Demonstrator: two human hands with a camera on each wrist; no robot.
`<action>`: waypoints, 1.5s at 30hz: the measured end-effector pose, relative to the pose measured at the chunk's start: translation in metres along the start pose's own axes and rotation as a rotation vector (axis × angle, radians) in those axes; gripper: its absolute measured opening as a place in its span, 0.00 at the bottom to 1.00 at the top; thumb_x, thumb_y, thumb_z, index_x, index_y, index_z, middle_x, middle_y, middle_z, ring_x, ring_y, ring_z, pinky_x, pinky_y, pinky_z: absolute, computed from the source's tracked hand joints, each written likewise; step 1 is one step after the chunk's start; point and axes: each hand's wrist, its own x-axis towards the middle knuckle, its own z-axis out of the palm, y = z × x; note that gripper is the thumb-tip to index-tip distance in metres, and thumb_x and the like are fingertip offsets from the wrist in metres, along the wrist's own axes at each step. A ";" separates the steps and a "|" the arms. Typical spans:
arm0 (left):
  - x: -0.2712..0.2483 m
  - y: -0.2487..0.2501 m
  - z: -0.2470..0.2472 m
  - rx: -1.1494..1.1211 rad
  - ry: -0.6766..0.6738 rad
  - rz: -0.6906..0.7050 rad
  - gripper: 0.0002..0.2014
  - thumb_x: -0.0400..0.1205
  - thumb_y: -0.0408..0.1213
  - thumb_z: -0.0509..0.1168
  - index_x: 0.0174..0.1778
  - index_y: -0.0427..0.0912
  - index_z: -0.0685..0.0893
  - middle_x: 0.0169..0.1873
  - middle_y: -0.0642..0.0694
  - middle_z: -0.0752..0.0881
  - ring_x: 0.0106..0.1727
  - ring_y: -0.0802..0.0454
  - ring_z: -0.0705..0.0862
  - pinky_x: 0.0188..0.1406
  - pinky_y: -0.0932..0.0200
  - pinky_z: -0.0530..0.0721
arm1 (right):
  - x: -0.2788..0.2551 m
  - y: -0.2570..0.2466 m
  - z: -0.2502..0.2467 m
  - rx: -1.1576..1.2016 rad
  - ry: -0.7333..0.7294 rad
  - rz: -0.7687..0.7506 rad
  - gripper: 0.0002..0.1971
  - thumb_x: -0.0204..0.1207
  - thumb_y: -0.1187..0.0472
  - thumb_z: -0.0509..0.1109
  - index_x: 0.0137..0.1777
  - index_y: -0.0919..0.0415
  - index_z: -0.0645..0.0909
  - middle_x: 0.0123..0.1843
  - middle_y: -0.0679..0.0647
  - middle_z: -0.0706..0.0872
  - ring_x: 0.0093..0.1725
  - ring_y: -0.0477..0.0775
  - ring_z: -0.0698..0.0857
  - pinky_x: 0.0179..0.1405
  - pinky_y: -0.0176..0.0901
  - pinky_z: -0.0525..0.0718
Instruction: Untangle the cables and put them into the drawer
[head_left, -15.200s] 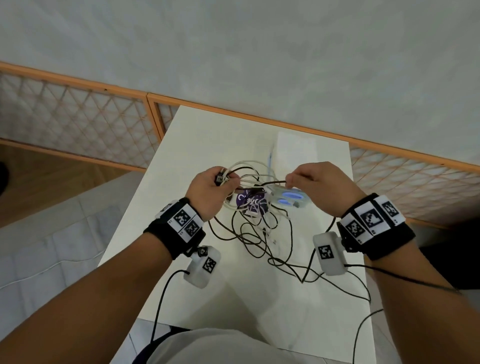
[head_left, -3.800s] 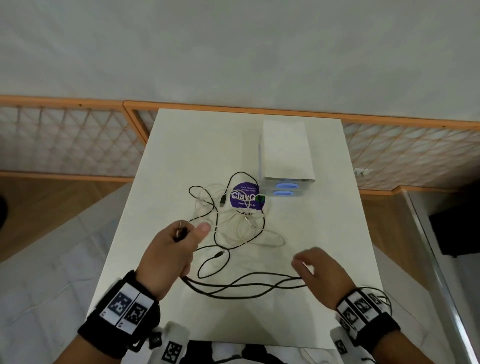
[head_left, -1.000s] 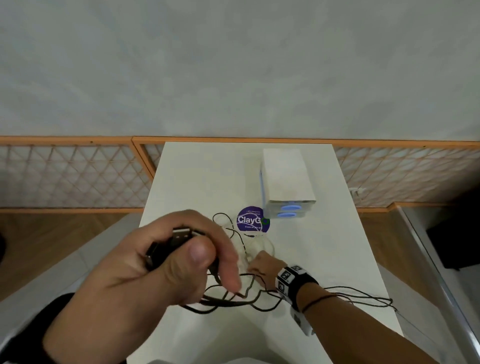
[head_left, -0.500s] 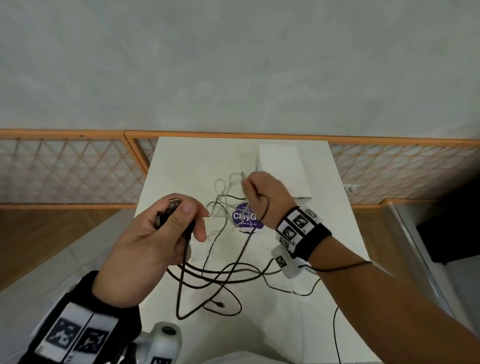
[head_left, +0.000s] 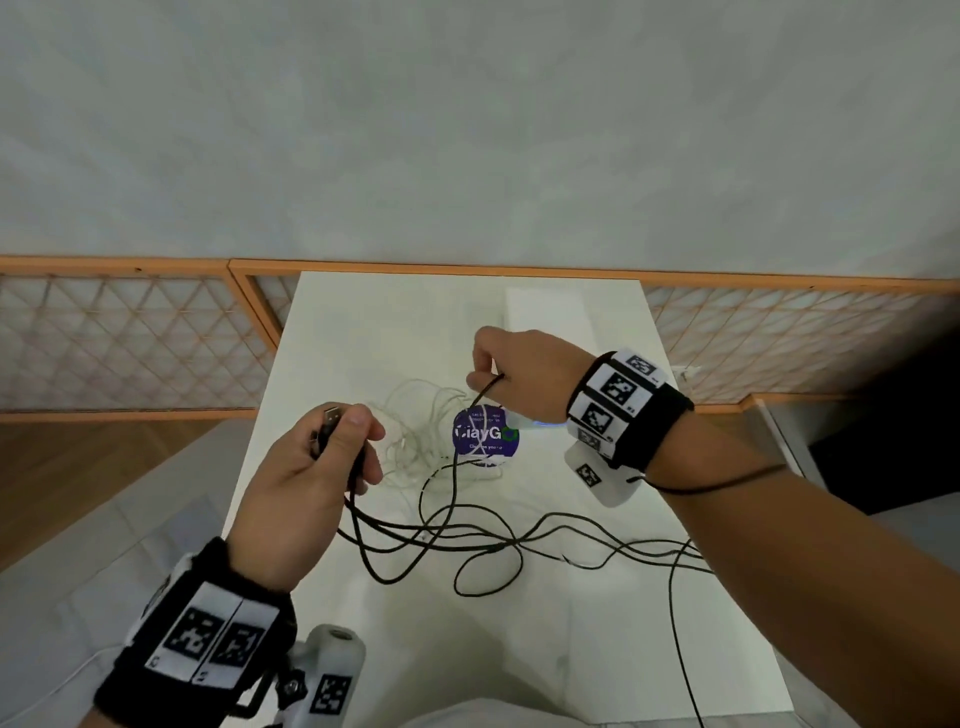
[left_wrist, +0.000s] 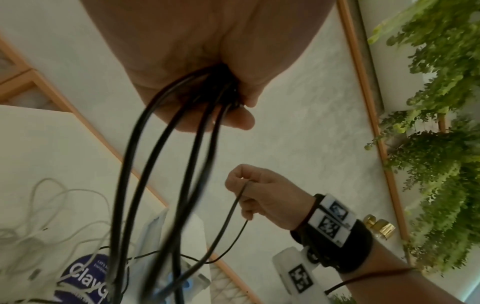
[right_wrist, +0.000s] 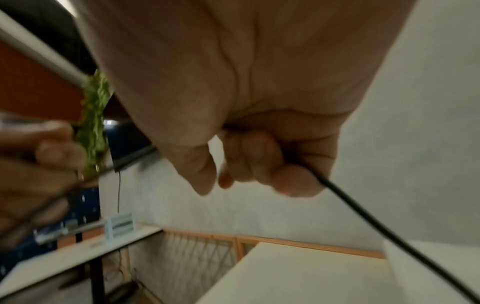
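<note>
A black cable (head_left: 447, 540) lies in loose loops on the white table (head_left: 597, 649). My left hand (head_left: 358, 431) grips its USB plug together with several black strands (left_wrist: 155, 164), held above the table. My right hand (head_left: 485, 371) pinches one black strand (right_wrist: 363, 216) and holds it up over the pile. Thin white cables (head_left: 415, 431) lie tangled beside a round purple sticker (head_left: 485, 434). The white drawer unit (head_left: 550, 317) stands behind my right hand, which hides its front except for a sliver of blue handle.
An orange-framed lattice fence (head_left: 130, 338) runs behind the table, below a grey wall. The table's near edge (head_left: 571, 719) is close to my body. Wrist camera leads trail off the right edge (head_left: 680, 649). Green plants (left_wrist: 441, 144) show in the left wrist view.
My right hand has risen from the pile on the table with a black strand pinched. My left hand, still gripping the USB plug, has dropped away from the camera.
</note>
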 end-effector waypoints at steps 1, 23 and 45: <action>0.000 -0.001 0.002 -0.006 0.000 -0.011 0.17 0.91 0.50 0.60 0.45 0.43 0.87 0.27 0.48 0.84 0.31 0.55 0.82 0.43 0.57 0.85 | -0.003 -0.003 -0.001 0.021 -0.020 -0.025 0.08 0.87 0.50 0.63 0.58 0.53 0.72 0.38 0.50 0.84 0.41 0.58 0.85 0.38 0.48 0.80; -0.035 0.059 0.008 -0.278 -0.270 0.311 0.19 0.75 0.52 0.77 0.28 0.46 0.78 0.21 0.48 0.73 0.25 0.33 0.71 0.29 0.57 0.71 | 0.010 0.076 0.110 0.320 -0.005 0.227 0.20 0.91 0.47 0.58 0.58 0.61 0.85 0.51 0.53 0.89 0.52 0.59 0.85 0.52 0.45 0.79; -0.013 -0.024 0.020 -0.059 -0.164 -0.109 0.39 0.72 0.68 0.75 0.36 0.31 0.70 0.27 0.41 0.68 0.26 0.46 0.72 0.25 0.56 0.75 | -0.066 -0.051 -0.068 0.550 0.346 -0.115 0.22 0.92 0.46 0.58 0.48 0.65 0.80 0.28 0.55 0.84 0.22 0.59 0.85 0.23 0.50 0.85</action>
